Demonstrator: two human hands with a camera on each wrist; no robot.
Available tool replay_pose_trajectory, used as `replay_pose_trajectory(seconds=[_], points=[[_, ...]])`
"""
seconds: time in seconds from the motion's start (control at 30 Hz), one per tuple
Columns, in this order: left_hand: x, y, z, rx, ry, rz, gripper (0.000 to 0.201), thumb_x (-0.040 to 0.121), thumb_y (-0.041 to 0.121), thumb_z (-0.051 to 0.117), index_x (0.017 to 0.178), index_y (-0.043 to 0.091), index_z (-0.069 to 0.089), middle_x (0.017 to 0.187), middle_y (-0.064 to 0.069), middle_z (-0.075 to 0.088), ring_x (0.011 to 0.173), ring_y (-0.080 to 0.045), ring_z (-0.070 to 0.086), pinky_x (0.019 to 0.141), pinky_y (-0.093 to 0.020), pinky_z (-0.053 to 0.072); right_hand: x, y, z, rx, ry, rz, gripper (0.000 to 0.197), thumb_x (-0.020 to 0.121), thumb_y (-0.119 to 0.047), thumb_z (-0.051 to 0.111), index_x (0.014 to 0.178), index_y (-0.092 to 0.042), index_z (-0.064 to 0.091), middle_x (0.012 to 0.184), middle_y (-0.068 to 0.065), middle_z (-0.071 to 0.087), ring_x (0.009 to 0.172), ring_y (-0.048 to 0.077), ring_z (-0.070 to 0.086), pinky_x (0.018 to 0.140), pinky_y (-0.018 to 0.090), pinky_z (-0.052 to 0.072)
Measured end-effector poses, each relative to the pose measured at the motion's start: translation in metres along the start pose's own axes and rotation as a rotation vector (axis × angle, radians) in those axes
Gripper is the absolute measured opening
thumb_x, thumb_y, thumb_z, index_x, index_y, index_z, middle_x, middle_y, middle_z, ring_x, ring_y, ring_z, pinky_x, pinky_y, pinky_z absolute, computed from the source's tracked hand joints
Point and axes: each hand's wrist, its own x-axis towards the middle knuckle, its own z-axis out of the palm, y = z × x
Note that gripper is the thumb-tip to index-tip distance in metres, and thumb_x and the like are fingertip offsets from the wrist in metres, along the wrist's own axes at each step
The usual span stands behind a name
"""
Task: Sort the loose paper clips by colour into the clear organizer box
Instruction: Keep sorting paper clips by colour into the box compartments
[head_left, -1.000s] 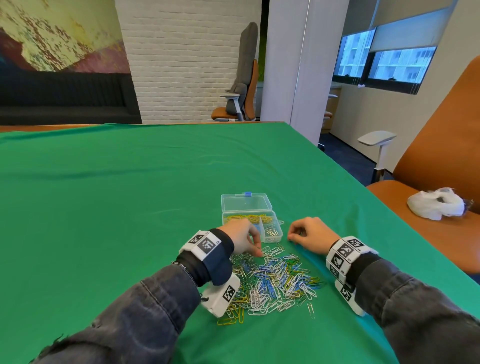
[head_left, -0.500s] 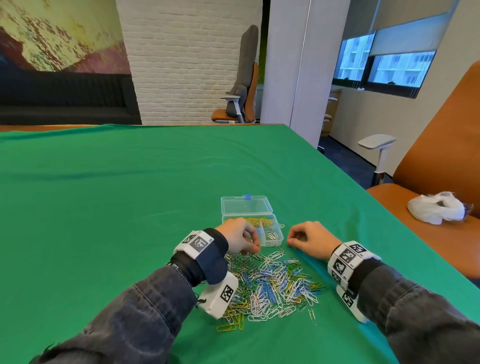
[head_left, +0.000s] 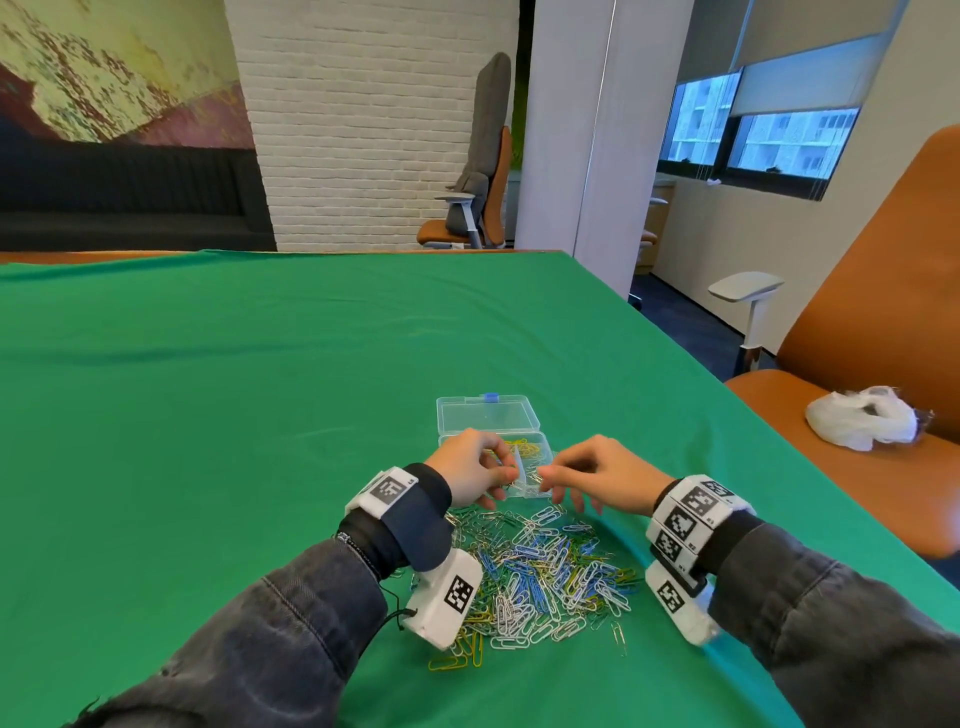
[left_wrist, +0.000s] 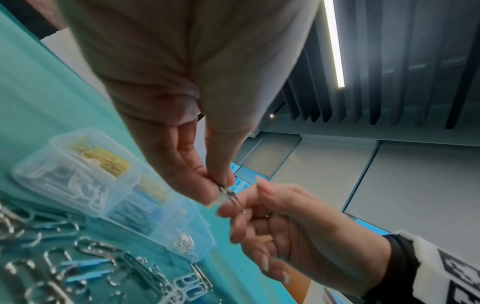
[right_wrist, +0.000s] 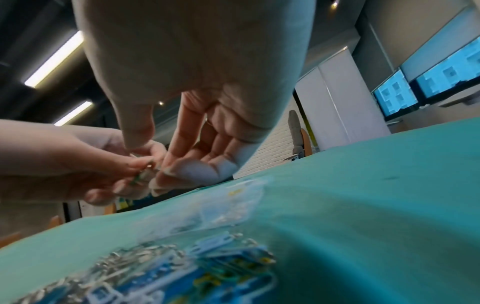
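On the green cloth-covered table (head_left: 218, 395), the left hand (head_left: 470, 467) pinches a small clip (left_wrist: 230, 194) between thumb and fingertip, raised above the near end of the clear plastic organizer box (head_left: 540, 470). The right hand (head_left: 597, 475) meets it there, its thumb and forefinger curled onto the same clip, the other fingers loosely spread. The two hands together hide most of the box's compartments from the head view; its open lid (head_left: 485, 413) lies flat just beyond them. From the left wrist, yellow, white, blue and silver clips show in separate compartments. Below and between both wrists lies the mixed heap of loose paper clips (head_left: 540, 577). Well right of the right hand, a crumpled white bag (head_left: 862, 415) sits on an orange chair (head_left: 857, 322).
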Motion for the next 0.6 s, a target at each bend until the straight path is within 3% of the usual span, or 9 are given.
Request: replay_pose_trajectory(seconds=[0.23, 0.43, 0.6], points=[[-0.003, 0.006, -0.003, -0.201, 0.008, 0.029, 0.009, 0.091, 0.003, 0.062, 0.086, 0.007, 0.057, 0.069, -0.008, 0.061, 0.053, -0.007, 0.063, 0.056, -0.022, 0.057, 0.011, -0.018, 0.005, 0.076, -0.063, -0.029, 0.012, 0.088, -0.015, 0.068, 0.086, -0.003, 0.069, 0.067, 0.000, 0.069, 0.051, 0.010, 0.057, 0.046, 0.022, 0.047], [-0.002, 0.000, -0.024, -0.225, 0.130, -0.012, 0.011, 0.089, 0.001, 0.065, 0.081, 0.008, 0.060, 0.072, -0.012, 0.066, 0.054, -0.010, 0.066, 0.056, -0.023, 0.058, 0.021, -0.010, -0.006, -0.184, 0.129, 0.102, 0.011, 0.089, -0.013, 0.066, 0.080, -0.008, 0.071, 0.067, 0.002, 0.070, 0.043, 0.001, 0.056, 0.047, 0.017, 0.049], [-0.005, 0.001, -0.033, -0.312, 0.123, -0.058, 0.005, 0.091, 0.004, 0.063, 0.086, 0.003, 0.060, 0.077, -0.013, 0.068, 0.055, -0.010, 0.068, 0.053, -0.022, 0.057, 0.022, -0.005, -0.002, -0.222, 0.145, 0.155, 0.014, 0.091, -0.015, 0.063, 0.084, -0.008, 0.072, 0.072, 0.003, 0.073, 0.043, -0.001, 0.057, 0.047, 0.014, 0.048]])
